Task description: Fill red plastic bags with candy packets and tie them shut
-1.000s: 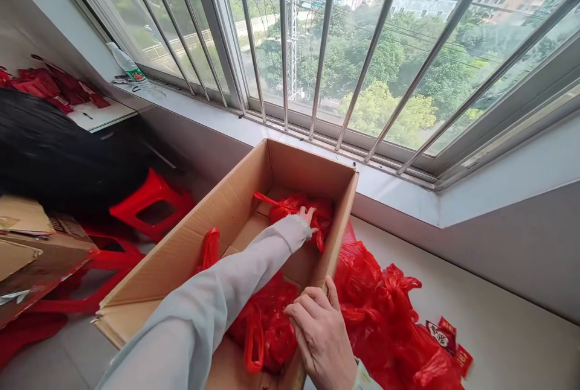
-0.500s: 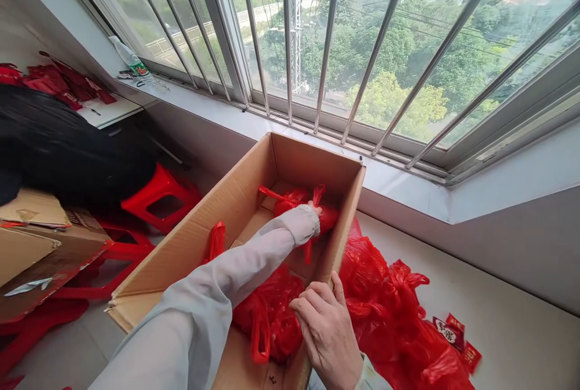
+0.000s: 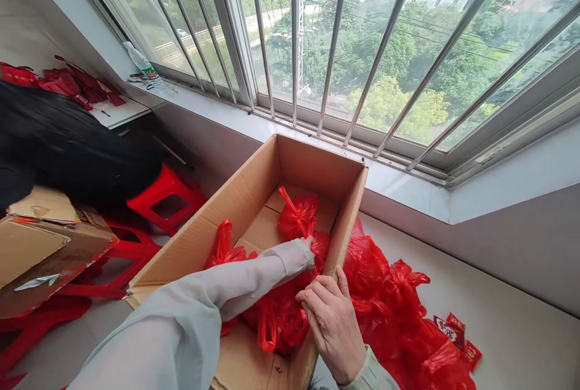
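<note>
Box [image 3: 247,203] below barred window [image 3: 333,46] is gripped at its right edge by right hand [image 3: 333,325]; grasp of left hand [image 3: 309,242] among red bags [image 3: 298,215] is hidden.

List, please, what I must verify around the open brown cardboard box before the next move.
1. Right hand on the rim of the open brown cardboard box: ok, fingers curled over.
2. Left hand inside, beside the farthest shiny red plastic bag: ok.
3. Left hand's grip firm: cannot tell, fingers mostly hidden.
4. Box top open: ok.
5. All red bags inside: not ok, a red plastic heap lies outside, right.
</note>
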Demonstrator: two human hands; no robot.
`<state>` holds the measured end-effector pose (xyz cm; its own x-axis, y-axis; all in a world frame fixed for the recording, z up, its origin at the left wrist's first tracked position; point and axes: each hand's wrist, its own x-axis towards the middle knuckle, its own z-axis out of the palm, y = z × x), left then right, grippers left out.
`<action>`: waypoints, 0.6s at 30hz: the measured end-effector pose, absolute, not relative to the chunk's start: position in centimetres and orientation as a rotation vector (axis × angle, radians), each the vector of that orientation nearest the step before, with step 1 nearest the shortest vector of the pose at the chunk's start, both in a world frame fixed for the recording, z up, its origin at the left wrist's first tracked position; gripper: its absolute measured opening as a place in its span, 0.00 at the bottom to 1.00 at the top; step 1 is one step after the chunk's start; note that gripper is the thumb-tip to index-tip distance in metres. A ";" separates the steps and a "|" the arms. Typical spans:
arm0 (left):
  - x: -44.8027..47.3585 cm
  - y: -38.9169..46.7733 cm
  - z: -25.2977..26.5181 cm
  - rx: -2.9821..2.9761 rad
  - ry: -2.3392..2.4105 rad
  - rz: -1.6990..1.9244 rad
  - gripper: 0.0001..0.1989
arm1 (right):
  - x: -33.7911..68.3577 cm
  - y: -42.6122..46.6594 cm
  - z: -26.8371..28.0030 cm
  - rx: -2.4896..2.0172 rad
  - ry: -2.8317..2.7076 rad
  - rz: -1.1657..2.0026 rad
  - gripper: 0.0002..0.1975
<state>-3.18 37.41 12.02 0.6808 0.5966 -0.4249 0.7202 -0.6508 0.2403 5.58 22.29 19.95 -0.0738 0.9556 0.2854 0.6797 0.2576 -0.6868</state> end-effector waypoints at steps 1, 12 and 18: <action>-3.5 37.8 12.3 2.508 0.994 -0.412 0.17 | 5.6 22.3 19.9 -1.493 -1.821 0.495 0.11; -3.3 45.6 13.0 2.482 1.256 -0.298 0.19 | 5.6 22.3 20.0 -1.515 -1.805 0.478 0.12; -5.6 47.2 13.3 2.450 1.247 -0.293 0.18 | 5.6 22.3 19.9 -1.501 -1.804 0.483 0.10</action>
<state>-5.55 47.17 13.35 0.5859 0.7321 -0.3475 0.8102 -0.5372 0.2343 5.56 22.34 19.94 -0.0538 0.9550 0.2918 0.6818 0.2486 -0.6880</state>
